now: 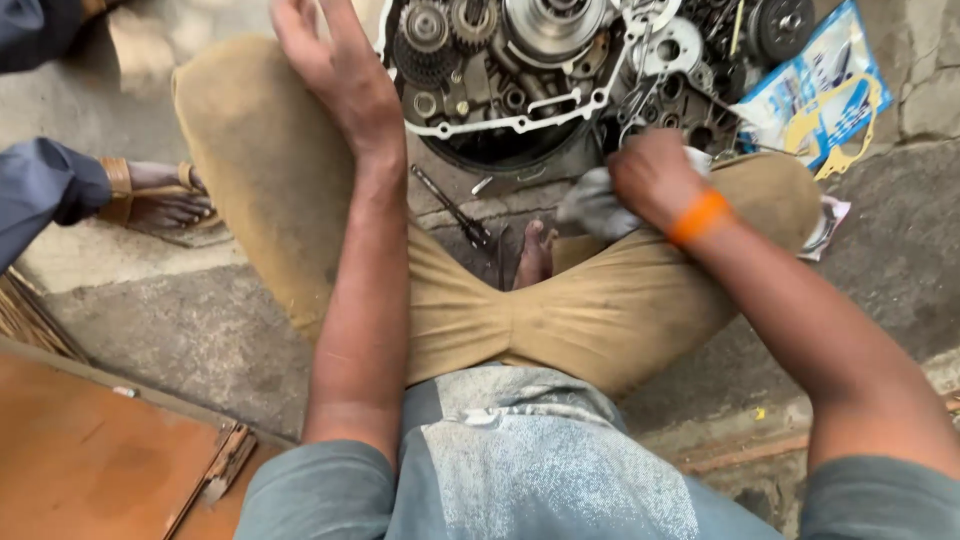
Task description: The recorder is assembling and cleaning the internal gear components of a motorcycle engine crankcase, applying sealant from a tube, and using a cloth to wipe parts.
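I sit cross-legged on the ground before an opened engine case [500, 125] showing gears and a clutch. My left hand [335, 65] is raised over my left knee beside the case's left rim, its fingers apart and empty. My right hand [650, 175], with an orange band on the wrist, is closed on a grey rag [590, 205] just below the case. A dark metal tool [450, 208] lies on the ground between my knees, near my foot [535, 255].
Loose engine parts [690, 60] and a blue-and-yellow packet [825, 95] lie at the upper right. Another person's sandalled foot [160, 195] and dark sleeve are at the left. A rusty metal sheet [90, 460] fills the lower left corner.
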